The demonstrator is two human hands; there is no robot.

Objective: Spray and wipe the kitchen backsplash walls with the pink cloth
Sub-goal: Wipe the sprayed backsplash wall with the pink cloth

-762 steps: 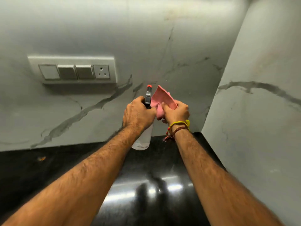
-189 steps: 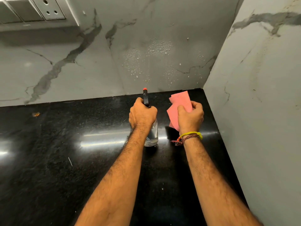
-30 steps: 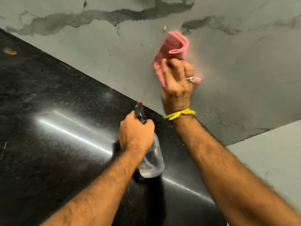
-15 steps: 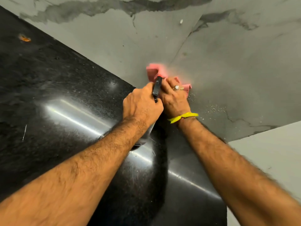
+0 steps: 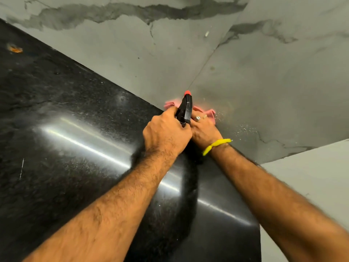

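- The grey marble-veined backsplash wall [image 5: 255, 76] filled the upper part of the view and met a plainer grey side wall [image 5: 311, 182] at the right; a patch of fine spray droplets lay low on the backsplash, just right of the hands.
- The polished black stone countertop [image 5: 71, 133] ran below the backsplash, with a small orange speck [image 5: 16, 49] far off at its left.
- The left hand [image 5: 166, 135] was curled tight around the neck of the clear plastic spray bottle with a black trigger head and red nozzle [image 5: 187, 108], the nozzle aimed toward the wall; the bottle's body was hidden under the hand.
- The right hand [image 5: 204, 129], with a yellow thread band [image 5: 217, 146] at the wrist and a silver ring [image 5: 197, 118], pressed the soft pink cloth [image 5: 209, 113] against the foot of the backsplash, right at the seam with the countertop. Its fingers lay on the cloth; I cannot tell whether they were flat or curled, since the bottle head covered them.
- The cloth looked light, limp and bunched, likely damp, so it would slide readily on smooth stone; a broad flat palm over its middle seemed the best hold, keeping the edges from folding under.
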